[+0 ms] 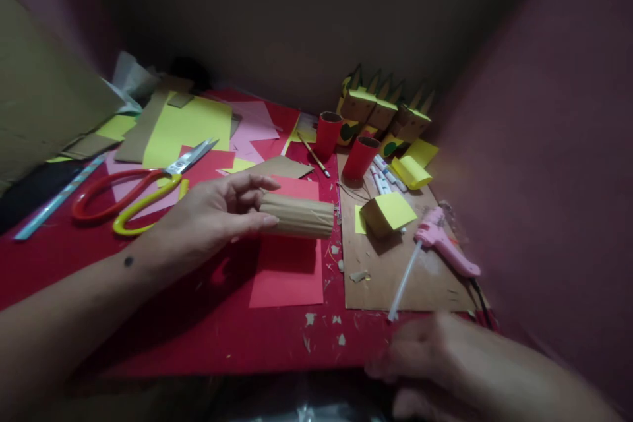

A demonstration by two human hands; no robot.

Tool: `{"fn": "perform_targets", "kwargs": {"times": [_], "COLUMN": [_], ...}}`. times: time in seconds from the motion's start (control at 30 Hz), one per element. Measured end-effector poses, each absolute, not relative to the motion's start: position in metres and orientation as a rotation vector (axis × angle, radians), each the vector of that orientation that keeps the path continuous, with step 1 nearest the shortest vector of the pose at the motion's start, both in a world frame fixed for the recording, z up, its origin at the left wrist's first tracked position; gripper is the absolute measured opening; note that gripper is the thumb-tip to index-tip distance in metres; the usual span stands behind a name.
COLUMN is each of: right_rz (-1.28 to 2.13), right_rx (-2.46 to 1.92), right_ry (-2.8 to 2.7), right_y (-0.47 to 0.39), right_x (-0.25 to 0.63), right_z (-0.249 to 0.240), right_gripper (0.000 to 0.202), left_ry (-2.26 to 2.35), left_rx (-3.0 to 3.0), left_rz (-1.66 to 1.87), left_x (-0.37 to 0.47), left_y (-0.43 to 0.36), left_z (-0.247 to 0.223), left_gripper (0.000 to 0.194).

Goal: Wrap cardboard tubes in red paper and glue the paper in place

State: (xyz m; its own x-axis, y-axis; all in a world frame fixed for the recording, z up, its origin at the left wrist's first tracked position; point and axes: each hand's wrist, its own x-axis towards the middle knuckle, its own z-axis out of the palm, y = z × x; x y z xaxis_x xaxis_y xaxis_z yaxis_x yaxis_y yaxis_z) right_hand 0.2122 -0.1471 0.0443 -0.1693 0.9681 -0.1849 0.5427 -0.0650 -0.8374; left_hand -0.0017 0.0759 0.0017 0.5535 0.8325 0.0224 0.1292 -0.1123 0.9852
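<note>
A brown cardboard tube (299,216) with a ridged surface lies sideways in my left hand (208,214), pinched at its left end between thumb and fingers. Beneath the tube, a red paper sheet (289,277) rests on the red table surface. My right hand (420,356) is low at the table's front edge, smeared by motion, so its fingers do not show clearly. Nearest to it is the pink glue gun (442,241), whose clear glue stick points toward the hand. Large scissors (148,191) with red and yellow handles lie left of my left hand.
Two red tubes (361,158) stand near a pencil (314,155). A brown board (368,287) carries a yellow-topped cardboard box (388,214) and markers (380,178). Decorated cardboard boxes (383,112) line the back. Yellow paper (192,122) and a striped strip (59,198) lie left. Walls close in right and behind.
</note>
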Motion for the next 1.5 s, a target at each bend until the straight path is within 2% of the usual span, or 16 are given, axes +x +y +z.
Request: {"fn": "perform_targets", "kwargs": {"times": [0.1,0.2,0.33,0.43,0.63,0.73,0.87,1.07,1.33,1.5], "right_rz": [0.925,0.642,0.683,0.437,-0.285,-0.456,-0.486,-0.514,-0.376,-0.267], "right_rx": [-1.644,-1.638,-1.574,-1.489,-1.362,-1.346,-1.303,-1.371,-1.485,-1.496], "right_ry": [-1.659,-1.491,-1.368,-1.572,-2.215,-2.318,-2.377,-2.282,-2.088,-1.981], "right_y": [-0.141,-0.119,-0.101,-0.104,-0.110,-0.107,-0.104,-0.101,-0.100,-0.096], "right_x": [0.210,0.201,0.190,0.187,0.182,0.179,0.177,0.177,0.179,0.182], "right_z": [0.039,0.017,-0.005,-0.010,-0.026,-0.032,-0.035,-0.041,-0.040,-0.036], "right_gripper": [0.019,0.011,0.003,0.010,0.019,0.028,0.036,0.036,0.023,0.015], "left_ry": [0.773,0.833,0.880,0.904,0.895,0.887,0.866,0.814,0.590,0.662], "left_rx": [1.563,1.705,1.821,1.852,1.982,2.055,1.991,1.986,2.299,2.239], "left_rz": [0.627,0.657,0.696,0.618,0.605,0.585,0.567,0.598,0.680,0.598], "left_x": [-0.006,-0.014,-0.026,-0.034,-0.041,-0.040,-0.041,-0.043,-0.049,-0.047], "left_y": [0.058,0.038,0.019,0.015,0.013,0.014,0.015,0.015,0.017,0.019], "left_z": [0.001,-0.005,-0.023,-0.039,-0.049,-0.047,-0.046,-0.045,-0.039,-0.036], "left_gripper": [0.037,0.037,0.036,0.039,0.041,0.041,0.041,0.047,0.041,0.055]}}
